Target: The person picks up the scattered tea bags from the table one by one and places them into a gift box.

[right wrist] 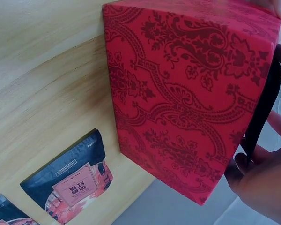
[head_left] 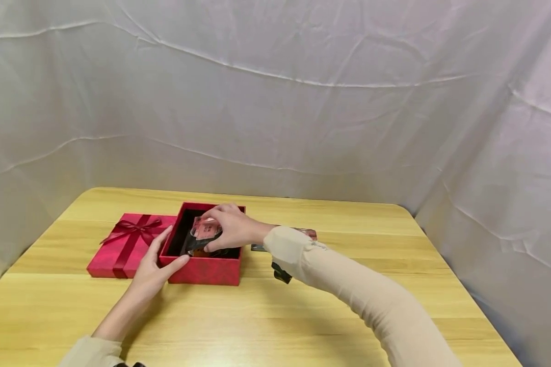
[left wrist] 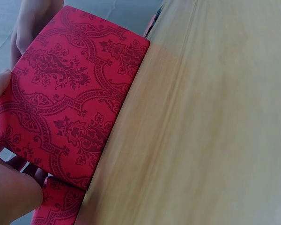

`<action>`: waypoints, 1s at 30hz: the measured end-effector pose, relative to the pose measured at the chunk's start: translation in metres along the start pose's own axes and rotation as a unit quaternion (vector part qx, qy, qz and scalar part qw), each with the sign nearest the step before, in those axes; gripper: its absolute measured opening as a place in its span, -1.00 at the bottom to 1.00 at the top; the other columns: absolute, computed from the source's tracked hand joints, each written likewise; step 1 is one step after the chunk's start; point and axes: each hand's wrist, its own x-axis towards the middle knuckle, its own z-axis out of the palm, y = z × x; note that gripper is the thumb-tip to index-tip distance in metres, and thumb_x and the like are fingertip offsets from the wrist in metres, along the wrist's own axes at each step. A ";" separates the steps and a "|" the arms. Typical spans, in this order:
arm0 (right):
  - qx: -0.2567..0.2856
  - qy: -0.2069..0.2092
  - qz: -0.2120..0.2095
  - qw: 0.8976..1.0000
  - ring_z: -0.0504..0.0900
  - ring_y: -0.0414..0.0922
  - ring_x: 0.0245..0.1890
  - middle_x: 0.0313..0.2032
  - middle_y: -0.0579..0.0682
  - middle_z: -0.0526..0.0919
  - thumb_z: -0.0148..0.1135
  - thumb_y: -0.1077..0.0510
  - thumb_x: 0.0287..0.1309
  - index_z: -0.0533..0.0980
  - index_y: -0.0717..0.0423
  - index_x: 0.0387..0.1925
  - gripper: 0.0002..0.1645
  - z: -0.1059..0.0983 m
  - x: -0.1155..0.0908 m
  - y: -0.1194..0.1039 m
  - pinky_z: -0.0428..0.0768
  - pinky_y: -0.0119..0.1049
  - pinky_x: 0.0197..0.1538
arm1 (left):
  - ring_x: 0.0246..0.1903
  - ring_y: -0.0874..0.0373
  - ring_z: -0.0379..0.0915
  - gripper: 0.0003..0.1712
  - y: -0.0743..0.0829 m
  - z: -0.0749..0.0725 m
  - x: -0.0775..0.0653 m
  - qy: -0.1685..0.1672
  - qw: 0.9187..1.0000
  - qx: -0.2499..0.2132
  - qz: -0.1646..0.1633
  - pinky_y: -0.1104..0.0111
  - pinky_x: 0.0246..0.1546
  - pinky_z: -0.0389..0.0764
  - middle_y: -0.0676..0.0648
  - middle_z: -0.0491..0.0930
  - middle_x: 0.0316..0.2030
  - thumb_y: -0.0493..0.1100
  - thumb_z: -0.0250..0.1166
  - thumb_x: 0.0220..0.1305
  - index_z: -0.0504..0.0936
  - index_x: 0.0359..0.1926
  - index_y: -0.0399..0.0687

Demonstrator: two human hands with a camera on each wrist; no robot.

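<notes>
A red patterned gift box [head_left: 204, 270] stands lidless on the table, its inside dark. At its near left corner, my left hand [head_left: 151, 270] holds it, thumb on the front rim and fingers along the left wall. In the left wrist view the thumb lies at the edge of the box [left wrist: 70, 93]. My right hand [head_left: 234, 227] reaches over the right rim and pinches a dark tea sachet [head_left: 206, 229] with a pink label in the box opening. In the right wrist view, the sachet's black edge [right wrist: 267, 108] shows between the fingers, above the box's rim.
The red lid [head_left: 130, 244] with a dark red ribbon bow lies left of the box. To the right, partly under the right forearm, are a tea sachet [right wrist: 77, 180] with a pink label and another sachet [right wrist: 9, 213]. White cloth [head_left: 275, 117] hangs behind the table.
</notes>
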 end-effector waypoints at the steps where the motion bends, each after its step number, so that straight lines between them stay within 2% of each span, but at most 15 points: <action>1: -0.004 -0.002 -0.001 1.000 0.13 -0.06 0.30 0.32 0.02 0.27 0.38 -0.11 0.04 0.34 -0.07 0.32 -0.19 0.001 0.001 -0.001 0.24 -0.11 0.27 | 0.29 -0.09 0.03 -0.05 0.000 0.000 0.000 0.001 1.000 -0.002 0.001 0.00 0.22 0.15 -0.22 0.06 0.40 -0.11 0.28 0.32 -0.11 0.53 0.04; 6: -0.019 -0.006 -0.002 1.000 0.14 -0.07 0.29 0.33 0.01 0.26 0.37 -0.12 0.05 0.34 -0.08 0.32 -0.20 0.005 0.003 -0.002 0.24 -0.16 0.27 | 0.33 -0.11 -0.04 -0.04 -0.001 -0.001 0.000 -0.001 1.000 -0.011 -0.001 -0.12 0.27 0.04 -0.22 0.02 0.42 -0.15 0.28 0.31 -0.12 0.54 0.05; 8: -0.024 -0.005 0.000 1.000 0.11 -0.06 0.33 0.37 0.03 0.20 0.37 -0.13 0.06 0.34 -0.08 0.33 -0.20 0.006 0.004 -0.002 0.21 -0.15 0.30 | 0.32 -0.10 0.00 -0.04 -0.001 -0.002 0.000 -0.002 1.000 -0.009 -0.003 -0.01 0.26 0.13 -0.24 0.04 0.42 -0.16 0.28 0.32 -0.13 0.54 0.06; 10: -0.023 -0.003 0.003 1.000 0.06 -0.04 0.38 0.41 0.05 0.13 0.36 -0.12 0.08 0.33 -0.07 0.34 -0.20 0.006 0.004 -0.001 0.16 -0.11 0.34 | 0.29 -0.09 0.05 -0.05 -0.001 -0.002 0.000 -0.003 1.000 -0.003 -0.003 0.21 0.21 0.23 -0.25 0.06 0.41 -0.16 0.27 0.32 -0.13 0.54 0.07; 13: -0.010 0.004 0.008 1.000 0.00 -0.02 0.42 0.45 0.05 0.07 0.33 -0.09 0.11 0.32 -0.06 0.35 -0.22 0.004 0.003 0.001 0.09 -0.04 0.37 | 0.25 -0.06 0.12 -0.05 -0.001 -0.002 0.001 -0.003 1.000 -0.001 -0.003 0.53 0.02 0.31 -0.26 0.09 0.40 -0.16 0.26 0.33 -0.13 0.54 0.08; 16: 0.014 0.024 0.003 1.000 0.04 -0.03 0.41 0.43 0.04 0.14 0.29 -0.02 0.16 0.33 -0.01 0.35 -0.27 0.002 0.003 0.006 0.12 -0.07 0.37 | 0.26 -0.07 0.11 -0.05 -0.001 -0.001 0.002 -0.002 1.000 -0.001 -0.005 0.58 -0.01 0.29 -0.26 0.08 0.40 -0.16 0.27 0.32 -0.13 0.54 0.08; 20: 0.058 0.063 -0.016 0.996 0.19 -0.07 0.36 0.35 0.03 0.30 0.25 0.04 0.23 0.34 0.07 0.33 -0.34 -0.002 0.000 0.017 0.19 -0.20 0.34 | 0.29 -0.08 0.06 -0.03 -0.001 0.000 0.002 -0.002 1.000 0.000 -0.010 0.25 0.19 0.25 -0.25 0.06 0.41 -0.16 0.28 0.31 -0.13 0.54 0.08; 23: 0.095 0.094 -0.017 0.991 0.24 -0.09 0.33 0.31 0.01 0.35 0.24 0.06 0.26 0.36 0.08 0.31 -0.38 -0.008 -0.004 0.028 0.21 -0.22 0.34 | 0.32 -0.11 0.01 -0.03 -0.001 0.000 0.002 0.000 1.000 -0.005 -0.005 -0.04 0.26 0.13 -0.25 0.04 0.42 -0.17 0.29 0.30 -0.13 0.54 0.07; 26: 0.121 0.118 -0.005 0.986 0.24 -0.07 0.33 0.31 0.00 0.36 0.23 0.05 0.26 0.36 0.07 0.31 -0.39 -0.016 -0.011 0.039 0.21 -0.14 0.34 | 0.34 -0.13 -0.04 -0.02 -0.001 0.001 0.003 0.001 1.000 -0.006 0.003 -0.17 0.27 0.04 -0.26 0.03 0.43 -0.19 0.30 0.29 -0.12 0.54 0.05; 30: 0.149 0.139 0.017 0.979 0.27 -0.06 0.31 0.29 -0.04 0.39 0.24 0.06 0.25 0.37 0.03 0.31 -0.40 -0.024 -0.020 0.056 0.24 -0.05 0.32 | 0.35 -0.14 -0.08 -0.02 -0.002 0.001 0.004 0.002 1.000 -0.004 0.007 -0.21 0.27 0.00 -0.25 0.02 0.43 -0.20 0.30 0.28 -0.11 0.54 0.06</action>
